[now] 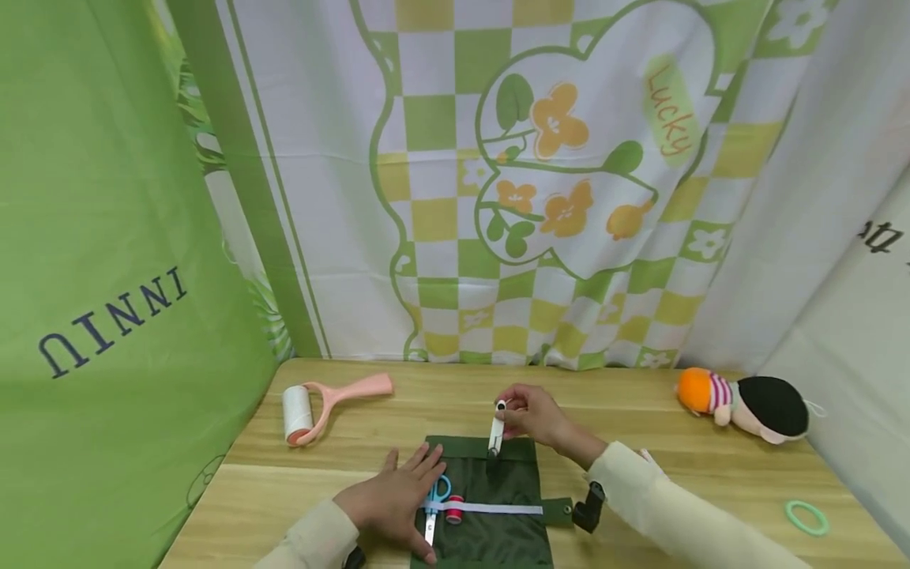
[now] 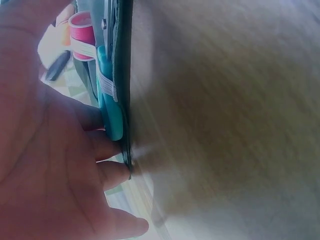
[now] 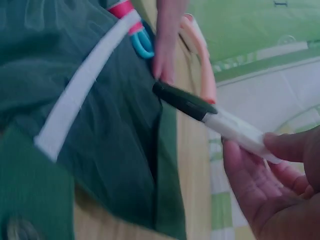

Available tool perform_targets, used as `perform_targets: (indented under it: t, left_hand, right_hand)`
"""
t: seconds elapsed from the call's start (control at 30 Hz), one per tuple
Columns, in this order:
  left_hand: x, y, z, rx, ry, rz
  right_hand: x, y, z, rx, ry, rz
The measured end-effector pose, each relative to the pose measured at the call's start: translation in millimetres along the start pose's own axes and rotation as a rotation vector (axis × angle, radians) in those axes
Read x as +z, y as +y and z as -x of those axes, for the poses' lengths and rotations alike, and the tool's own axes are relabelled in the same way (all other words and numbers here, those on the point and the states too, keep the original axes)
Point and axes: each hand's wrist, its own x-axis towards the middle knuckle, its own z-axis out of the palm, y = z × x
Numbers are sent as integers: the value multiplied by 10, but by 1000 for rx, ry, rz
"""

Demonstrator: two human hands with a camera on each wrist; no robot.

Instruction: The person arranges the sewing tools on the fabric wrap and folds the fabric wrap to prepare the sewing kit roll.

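A dark green fabric roll-up pouch (image 1: 490,482) lies spread on the table, with a white elastic band (image 1: 501,509) across it. Under the band sit blue-handled scissors (image 1: 430,525) and a red thread spool (image 1: 454,510). My left hand (image 1: 398,494) rests with spread fingers on the pouch's left edge, partly over the scissors. Over the pouch's far edge, my right hand (image 1: 529,415) pinches a white marker (image 1: 497,431) by its end, the black cap pointing down. The right wrist view shows the marker's black cap (image 3: 182,100) above the fabric, apart from the band.
A pink lint roller (image 1: 351,390) lies at the back left. At the back right lies a plush doll (image 1: 764,405), with a light green ring (image 1: 806,518) nearer the front. The pouch's snap tab (image 1: 557,511) sticks out to the right, beside the right wrist camera.
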Motion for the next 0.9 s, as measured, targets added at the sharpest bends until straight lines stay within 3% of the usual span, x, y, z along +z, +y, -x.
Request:
perform_targets:
  t: [0.13, 0.4, 0.63, 0.9]
  left_hand:
    - [-16, 0, -19, -4, -9, -1]
    - [-22, -18, -18, 4, -28, -6]
    - [-25, -5, -4, 3, -19, -2]
    - [-20, 1, -13, -10, -28, -5]
  right_hand:
    - [147, 41, -61, 2, -7, -9]
    - [291, 177, -178, 6, -87, 106]
    - [325, 249, -159, 60, -181, 37]
    - [418, 297, -74, 68, -212, 30]
